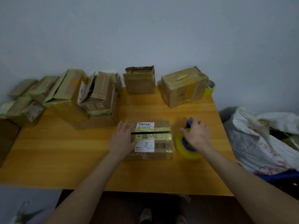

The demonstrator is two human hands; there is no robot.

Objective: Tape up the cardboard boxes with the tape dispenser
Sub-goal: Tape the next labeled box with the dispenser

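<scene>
right hand [197, 134] grips tape dispenser [183, 149] | just right of box [159, 153]

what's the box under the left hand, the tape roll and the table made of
Box: matte brown cardboard, with paper labels. Tape roll: shiny yellowish film, probably plastic, on a blue dispenser. Table: smooth orange wood or wood-look laminate, grain lines.

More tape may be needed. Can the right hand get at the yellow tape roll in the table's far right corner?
Probably yes: the yellow tape roll shows beside the brown cardboard box, unblocked. But the right hand holds the blue tape dispenser.
</scene>
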